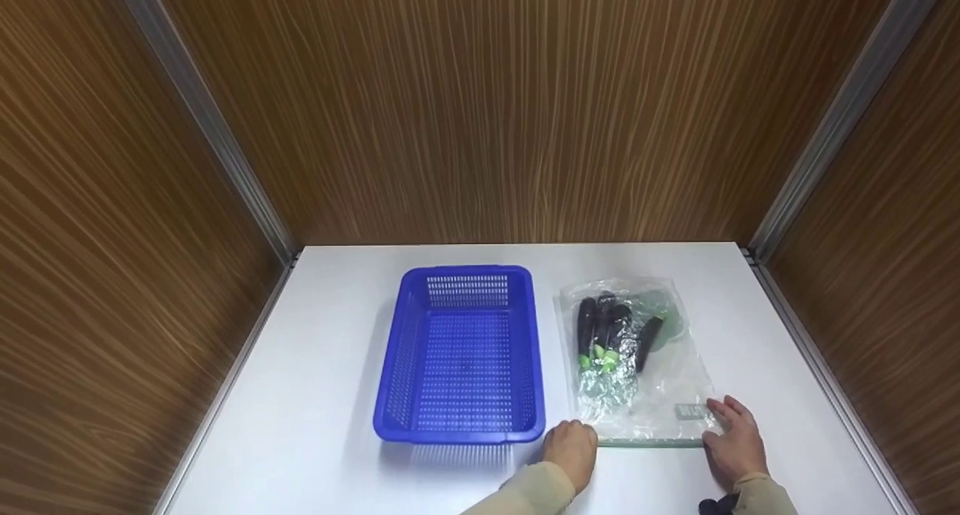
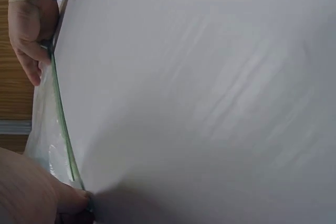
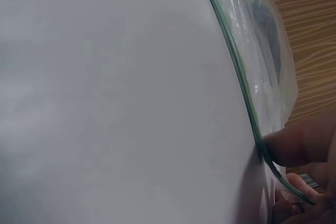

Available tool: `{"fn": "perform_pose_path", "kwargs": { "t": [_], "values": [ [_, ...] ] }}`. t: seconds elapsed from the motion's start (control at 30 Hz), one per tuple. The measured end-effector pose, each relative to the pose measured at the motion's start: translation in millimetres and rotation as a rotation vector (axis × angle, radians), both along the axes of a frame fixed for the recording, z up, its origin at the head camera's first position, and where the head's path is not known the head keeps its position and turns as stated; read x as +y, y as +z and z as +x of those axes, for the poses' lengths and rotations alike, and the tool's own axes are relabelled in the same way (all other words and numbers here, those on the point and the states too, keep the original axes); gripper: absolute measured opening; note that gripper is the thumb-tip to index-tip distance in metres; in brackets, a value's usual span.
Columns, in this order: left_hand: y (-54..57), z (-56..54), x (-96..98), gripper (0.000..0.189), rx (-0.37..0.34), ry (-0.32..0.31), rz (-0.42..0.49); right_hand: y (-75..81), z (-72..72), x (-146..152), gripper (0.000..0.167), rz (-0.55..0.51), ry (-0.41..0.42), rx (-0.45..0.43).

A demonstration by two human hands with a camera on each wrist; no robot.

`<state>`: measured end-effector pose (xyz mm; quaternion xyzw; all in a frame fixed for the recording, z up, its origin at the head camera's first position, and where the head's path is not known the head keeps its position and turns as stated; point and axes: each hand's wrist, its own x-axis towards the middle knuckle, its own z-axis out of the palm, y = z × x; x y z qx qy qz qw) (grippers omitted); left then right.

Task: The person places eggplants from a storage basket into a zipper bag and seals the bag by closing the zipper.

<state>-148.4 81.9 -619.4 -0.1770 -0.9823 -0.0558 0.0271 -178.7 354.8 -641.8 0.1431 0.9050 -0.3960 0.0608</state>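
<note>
A clear zip bag (image 1: 675, 383) lies flat on the white table with several dark eggplants (image 1: 587, 327) inside, their green stem ends toward me. Its green zip strip (image 3: 239, 72) runs along the near edge. My left hand (image 1: 572, 451) pinches the near left corner of that edge, fingers curled. At the near right corner, my right hand (image 1: 736, 440) grips the bag, with the thumb (image 3: 294, 145) on the strip and fingers on the other side. In the left wrist view, the strip stretches between both hands.
A blue perforated basket (image 1: 459, 438) stands on the table left of the bag, its near right corner close to my left hand. Brown wood-grain panels (image 1: 525, 109) enclose the table (image 1: 315, 395) at the back and both sides, with metal rails at the corners.
</note>
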Motion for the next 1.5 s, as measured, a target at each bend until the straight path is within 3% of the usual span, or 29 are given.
{"fn": "perform_pose_path", "kwargs": {
  "t": [0.2,0.33,0.47,0.57,0.63,0.73,0.87,1.03,1.3,1.5],
  "values": [
    [-1.8,5.4,-0.2,0.008,0.027,-0.002,0.07,1.5,4.1,5.5,0.06,0.008,-0.019,-0.023],
    [8.7,10.1,-1.0,0.009,0.051,-0.063,0.143,4.9,11.4,6.0,0.06,0.041,-0.04,-0.023],
    [33.9,13.5,-5.1,0.012,0.06,-0.18,0.346,15.4,22.6,0.3,0.061,0.15,-0.058,0.034],
    [60.5,14.1,-10.3,0.019,0.033,-0.261,0.514,30.8,30.0,-4.2,0.063,0.218,-0.021,0.143],
    [78.1,13.8,-16.5,0.024,0.044,-0.298,0.57,42.4,32.9,-7.1,0.065,0.239,0.033,0.249],
    [100.7,13.9,-32.5,0.036,0.086,-0.317,0.576,58.7,35.0,-13.5,0.072,0.267,0.111,0.388],
    [119.6,14.8,-65.4,0.052,0.08,-0.286,0.555,76.3,36.1,-25.7,0.086,0.291,0.179,0.434],
    [127.0,16.7,-118.0,0.073,0.068,-0.191,0.473,91.9,39.8,-34.3,0.097,0.328,0.246,0.463],
    [121.1,12.1,-210.0,0.097,0.211,0.003,0.182,108.1,40.8,-38.7,0.102,0.383,0.274,0.544],
    [107.2,16.0,-251.4,0.104,0.261,0.135,0.062,113.7,45.0,-40.0,0.103,0.408,0.278,0.578]
  ]
}}
